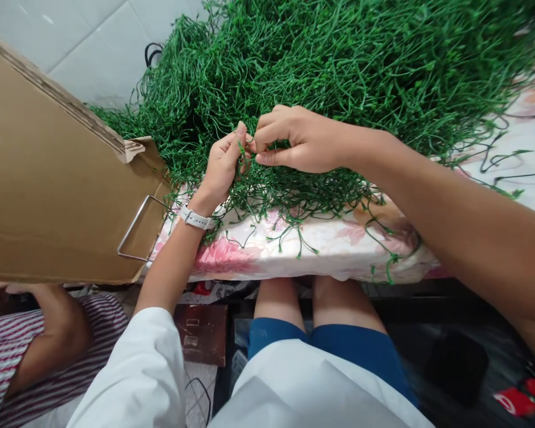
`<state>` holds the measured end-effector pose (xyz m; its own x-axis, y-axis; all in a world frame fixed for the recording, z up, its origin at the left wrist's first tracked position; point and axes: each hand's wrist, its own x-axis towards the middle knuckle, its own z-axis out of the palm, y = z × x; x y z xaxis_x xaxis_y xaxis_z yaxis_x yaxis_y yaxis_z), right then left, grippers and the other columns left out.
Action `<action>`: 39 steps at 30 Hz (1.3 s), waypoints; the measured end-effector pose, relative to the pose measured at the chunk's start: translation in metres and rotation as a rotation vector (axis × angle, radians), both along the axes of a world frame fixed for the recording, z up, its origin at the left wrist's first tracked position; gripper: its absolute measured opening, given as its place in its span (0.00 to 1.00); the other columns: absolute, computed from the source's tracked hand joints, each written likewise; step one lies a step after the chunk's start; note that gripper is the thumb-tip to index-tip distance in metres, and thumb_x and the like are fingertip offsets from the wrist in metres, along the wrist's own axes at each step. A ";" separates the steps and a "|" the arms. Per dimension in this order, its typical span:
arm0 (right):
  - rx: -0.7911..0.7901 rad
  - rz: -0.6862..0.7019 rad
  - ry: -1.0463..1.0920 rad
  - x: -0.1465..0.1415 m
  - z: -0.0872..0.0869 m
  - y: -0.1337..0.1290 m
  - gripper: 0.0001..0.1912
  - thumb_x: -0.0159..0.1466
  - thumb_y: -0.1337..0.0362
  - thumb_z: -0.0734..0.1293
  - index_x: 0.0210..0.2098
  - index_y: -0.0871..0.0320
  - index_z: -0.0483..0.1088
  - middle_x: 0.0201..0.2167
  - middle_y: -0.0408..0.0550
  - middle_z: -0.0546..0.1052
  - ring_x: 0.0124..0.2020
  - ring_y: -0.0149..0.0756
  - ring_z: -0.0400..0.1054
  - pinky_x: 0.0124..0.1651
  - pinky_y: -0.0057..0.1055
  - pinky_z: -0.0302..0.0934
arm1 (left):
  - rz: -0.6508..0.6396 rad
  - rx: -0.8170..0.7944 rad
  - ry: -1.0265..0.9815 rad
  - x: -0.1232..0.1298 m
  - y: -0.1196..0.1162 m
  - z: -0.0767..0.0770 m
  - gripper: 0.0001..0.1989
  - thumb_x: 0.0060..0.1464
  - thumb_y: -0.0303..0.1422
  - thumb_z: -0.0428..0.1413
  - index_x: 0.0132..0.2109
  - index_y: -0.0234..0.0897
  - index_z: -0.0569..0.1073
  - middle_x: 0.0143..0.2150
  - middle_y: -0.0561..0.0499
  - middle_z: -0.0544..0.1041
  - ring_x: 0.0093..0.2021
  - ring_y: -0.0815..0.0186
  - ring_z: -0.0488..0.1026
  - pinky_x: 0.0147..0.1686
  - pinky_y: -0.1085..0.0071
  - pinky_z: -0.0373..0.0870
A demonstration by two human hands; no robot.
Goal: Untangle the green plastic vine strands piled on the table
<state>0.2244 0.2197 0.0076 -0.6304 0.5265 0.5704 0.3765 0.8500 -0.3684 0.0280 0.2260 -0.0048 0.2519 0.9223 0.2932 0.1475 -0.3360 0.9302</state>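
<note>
A large heap of thin green plastic stems (pixel 339 65) lies over a table with a floral cover (pixel 232 252). At the heap's front edge my left hand (pixel 225 160), with a white band on its wrist, pinches a green stem piece (pixel 242 148) between thumb and fingers. My right hand (pixel 298 139) meets it from the right, its fingertips closed close to the left fingertips. What the right fingertips pinch is too small to make out. Loose stems hang below both hands onto the cover.
A big cardboard box (pixel 57 172) stands at the left, with a metal wire handle (pixel 134 229) by its lower corner. Behind it is a tiled wall (pixel 93 41). Another person in a striped garment (pixel 102 321) is at the lower left. Scattered stems lie at the right.
</note>
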 end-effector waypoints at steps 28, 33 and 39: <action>0.374 -0.191 -0.128 0.024 0.019 0.011 0.14 0.68 0.66 0.61 0.25 0.52 0.60 0.28 0.44 0.73 0.31 0.33 0.58 0.46 0.44 0.58 | -0.108 0.075 0.200 -0.008 -0.006 0.007 0.23 0.56 0.42 0.69 0.22 0.35 0.69 0.20 0.57 0.59 0.21 0.76 0.53 0.21 0.75 0.50; 0.352 -0.286 -0.094 0.030 0.024 0.010 0.15 0.68 0.66 0.65 0.24 0.53 0.63 0.29 0.46 0.69 0.36 0.36 0.61 0.44 0.45 0.57 | -0.104 0.055 0.197 -0.009 -0.005 0.006 0.26 0.54 0.48 0.69 0.23 0.37 0.68 0.20 0.58 0.57 0.20 0.76 0.52 0.21 0.75 0.47; 0.430 -0.399 -0.122 0.031 0.025 0.009 0.14 0.68 0.65 0.63 0.25 0.53 0.64 0.31 0.50 0.71 0.38 0.41 0.62 0.41 0.43 0.59 | -0.111 0.037 0.165 -0.004 -0.008 0.008 0.27 0.58 0.50 0.65 0.22 0.37 0.66 0.19 0.58 0.57 0.19 0.77 0.52 0.19 0.75 0.49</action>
<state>0.2551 0.2283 0.0322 -0.5061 0.4737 0.7207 0.7153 0.6975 0.0438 0.0241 0.2176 0.0035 0.3989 0.8755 0.2729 0.2568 -0.3923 0.8833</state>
